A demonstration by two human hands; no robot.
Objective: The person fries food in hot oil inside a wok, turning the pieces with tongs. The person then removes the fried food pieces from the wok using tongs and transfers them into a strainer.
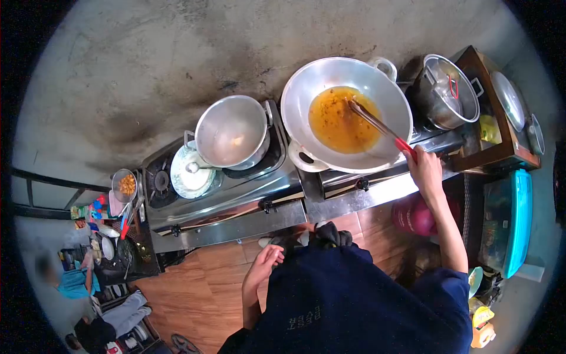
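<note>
My right hand (425, 171) is closed round the red handle of a metal utensil (374, 122), whose far end dips into the brown-yellow oil (343, 120) in a large wok (386, 88). Dark bits float in the oil. My left hand (265, 264) hangs in front of my body, away from the stove, its fingers curled together; whether anything small is between them is hidden. Left of the wok, an open metal pot (233, 131) stands on a burner, beside a lidded patterned dish (193, 172).
A steel pot (448, 91) and a wooden cabinet (514, 133) stand at the right, above a turquoise-lidded bin (517, 224). At the left are a strainer (125, 184) with orange pieces and an empty burner (160, 181). Two other people are at the lower left.
</note>
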